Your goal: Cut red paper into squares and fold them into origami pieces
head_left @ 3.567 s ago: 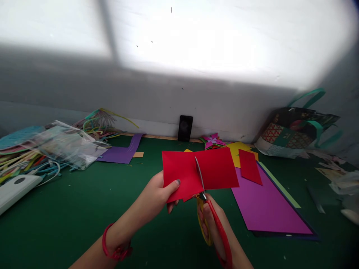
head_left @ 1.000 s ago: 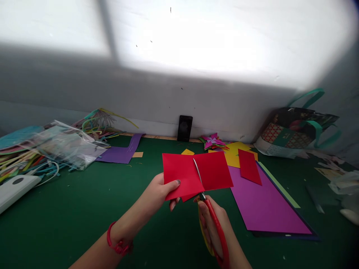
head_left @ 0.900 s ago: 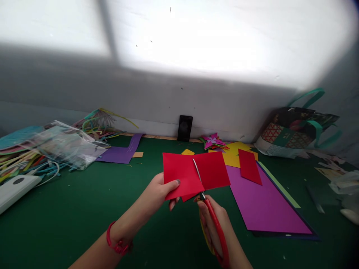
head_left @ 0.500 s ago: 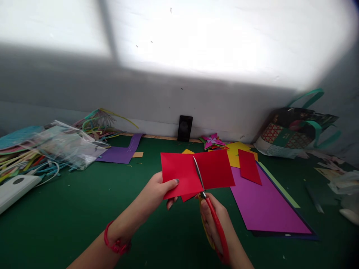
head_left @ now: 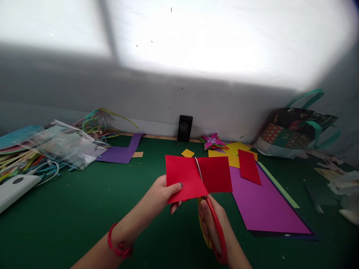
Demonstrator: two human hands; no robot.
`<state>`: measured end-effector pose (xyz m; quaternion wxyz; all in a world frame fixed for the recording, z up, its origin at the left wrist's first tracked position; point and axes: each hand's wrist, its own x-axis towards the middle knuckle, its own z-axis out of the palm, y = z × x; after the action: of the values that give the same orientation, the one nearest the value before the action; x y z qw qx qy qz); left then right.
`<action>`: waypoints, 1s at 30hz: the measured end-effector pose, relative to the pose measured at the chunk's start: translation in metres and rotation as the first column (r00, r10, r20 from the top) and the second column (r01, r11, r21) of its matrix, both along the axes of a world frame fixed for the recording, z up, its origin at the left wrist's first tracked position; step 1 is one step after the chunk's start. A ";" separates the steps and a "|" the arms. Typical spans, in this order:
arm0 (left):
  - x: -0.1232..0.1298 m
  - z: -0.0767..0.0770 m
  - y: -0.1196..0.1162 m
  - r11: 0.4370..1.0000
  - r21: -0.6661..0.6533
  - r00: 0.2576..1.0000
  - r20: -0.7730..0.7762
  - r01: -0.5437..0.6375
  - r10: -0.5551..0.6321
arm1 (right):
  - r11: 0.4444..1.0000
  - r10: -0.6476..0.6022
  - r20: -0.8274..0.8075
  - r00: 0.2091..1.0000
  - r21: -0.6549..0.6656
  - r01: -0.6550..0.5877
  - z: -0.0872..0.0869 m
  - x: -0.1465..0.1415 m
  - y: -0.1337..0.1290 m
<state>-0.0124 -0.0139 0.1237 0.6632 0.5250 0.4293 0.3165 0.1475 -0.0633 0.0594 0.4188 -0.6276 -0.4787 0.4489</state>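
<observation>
A red sheet of paper (head_left: 183,175) is pinched at its left side by my left hand (head_left: 168,192), thumb on top and fingers underneath. My right hand (head_left: 217,215) is closed around the handles of scissors (head_left: 218,231), one handle red and the other yellow. The blades lie across the middle of the paper, with a cut running between the left part and the darker right part. At the top edge the blade tip shows above the paper. Both hands hold the paper above the green table.
A purple sheet (head_left: 266,205) and a small red piece (head_left: 249,168) lie to the right, near yellow paper (head_left: 234,153). Paper stars (head_left: 213,141) and a phone (head_left: 185,128) are at the wall. Strips under a plastic bag (head_left: 75,145) lie left; a patterned bag (head_left: 288,134) stands right.
My left hand and the red paper have shifted slightly right and down. The scissors' blades have closed further along the cut, and the paper's right part has turned a little.
</observation>
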 end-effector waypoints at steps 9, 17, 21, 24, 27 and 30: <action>0.002 0.001 -0.002 1.000 -0.018 1.000 0.017 -0.004 0.005 | 0.995 0.001 -0.124 0.992 -0.103 -0.014 0.010 -0.001 0.001; 0.002 -0.001 -0.002 1.000 0.004 0.999 0.036 0.008 -0.008 | 0.994 -0.001 -0.087 0.996 -0.107 -0.009 0.007 -0.001 0.002; 0.002 -0.003 -0.002 1.000 0.009 0.999 0.049 0.010 -0.010 | 0.992 -0.022 -0.081 0.996 -0.123 0.012 0.005 -0.002 0.002; 0.002 -0.004 -0.001 1.000 0.011 0.999 0.043 0.009 -0.009 | 0.992 -0.025 -0.068 0.997 -0.123 0.016 0.005 -0.003 0.002; 0.002 -0.004 0.000 1.000 0.001 1.000 0.024 0.008 -0.008 | 0.990 -0.026 -0.060 0.998 -0.143 0.017 0.002 -0.001 0.001; 0.002 -0.005 0.001 1.000 0.002 1.000 0.024 0.005 -0.005 | 0.986 -0.013 -0.081 0.997 -0.165 -0.001 -0.001 0.000 0.001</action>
<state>-0.0108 -0.0128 0.1182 0.6686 0.5229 0.4199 0.3214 0.1478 -0.0621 0.0582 0.3861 -0.6427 -0.4206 0.5109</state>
